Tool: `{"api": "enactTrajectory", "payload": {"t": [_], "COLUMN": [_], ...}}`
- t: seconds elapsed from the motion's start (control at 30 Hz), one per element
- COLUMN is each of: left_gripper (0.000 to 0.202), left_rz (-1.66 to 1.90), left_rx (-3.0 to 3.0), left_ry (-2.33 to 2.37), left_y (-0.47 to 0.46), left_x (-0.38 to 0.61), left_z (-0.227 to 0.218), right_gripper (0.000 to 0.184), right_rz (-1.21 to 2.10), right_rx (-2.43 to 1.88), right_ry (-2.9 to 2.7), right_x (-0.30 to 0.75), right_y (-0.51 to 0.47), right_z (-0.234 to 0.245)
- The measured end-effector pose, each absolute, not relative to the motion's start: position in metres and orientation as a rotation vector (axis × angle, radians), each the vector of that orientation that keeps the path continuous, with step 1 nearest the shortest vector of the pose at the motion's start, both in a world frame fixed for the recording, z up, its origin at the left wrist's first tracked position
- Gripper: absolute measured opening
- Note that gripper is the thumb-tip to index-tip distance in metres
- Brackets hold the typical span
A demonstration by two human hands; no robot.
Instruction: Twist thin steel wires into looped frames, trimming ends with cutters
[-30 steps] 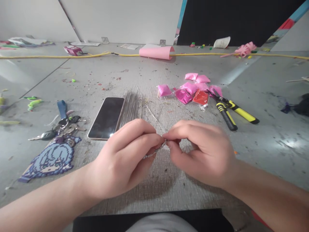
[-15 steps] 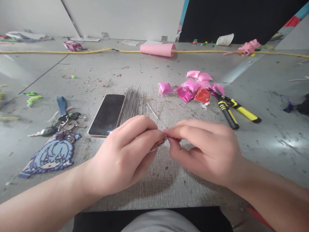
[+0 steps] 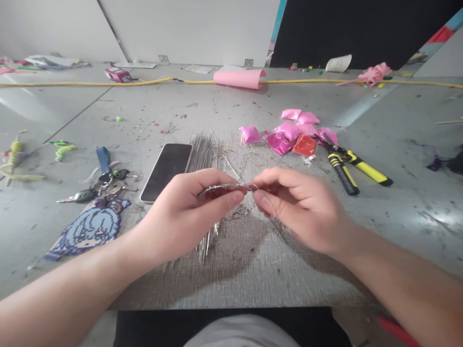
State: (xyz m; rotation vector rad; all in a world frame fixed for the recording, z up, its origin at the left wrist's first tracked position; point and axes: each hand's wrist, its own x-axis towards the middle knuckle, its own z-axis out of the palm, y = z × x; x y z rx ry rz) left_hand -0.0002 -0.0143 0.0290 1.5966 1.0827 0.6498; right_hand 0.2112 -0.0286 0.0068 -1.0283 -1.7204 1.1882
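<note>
Between my hands, above the table, is a strip of twisted silver wire (image 3: 222, 186). My left hand (image 3: 190, 207) is closed on it, thumb below and fingers behind, with the strip curving along the palm. My right hand (image 3: 300, 207) pinches the strip's right end, its fingertips almost touching my left ones. A thin loose wire end (image 3: 269, 205) loops over the right thumb and fingers. Under and behind my left hand lies a bundle of straight thin wires (image 3: 202, 149), part of it hidden by the hand.
A phone (image 3: 168, 168) lies left of the bundle. Farther left are keys (image 3: 104, 185) and a blue pixel-art charm (image 3: 92, 226). Pink packets (image 3: 287, 131) and yellow-black pliers (image 3: 352, 166) lie to the right. A yellow cable (image 3: 152, 83) crosses the back, near a pink paper roll (image 3: 238, 79).
Both hands have turned and lifted slightly, so the twisted wire strip now shows along my left palm. A thin wire loop has come into view at my right hand.
</note>
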Motion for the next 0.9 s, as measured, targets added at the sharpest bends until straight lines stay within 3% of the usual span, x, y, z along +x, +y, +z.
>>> {"api": "enactTrajectory", "payload": {"t": [0.9], "left_gripper": [0.016], "left_rz": [0.483], "left_rx": [1.387], "left_ry": [0.991], "left_y": [-0.011], "left_x": [0.002], "left_z": [0.025], "right_gripper": [0.016], "right_rz": [1.603], "right_rx": [-1.059], "right_ry": [-1.571], "right_x": [0.215], "right_y": [-0.014], "right_z": [0.000]}}
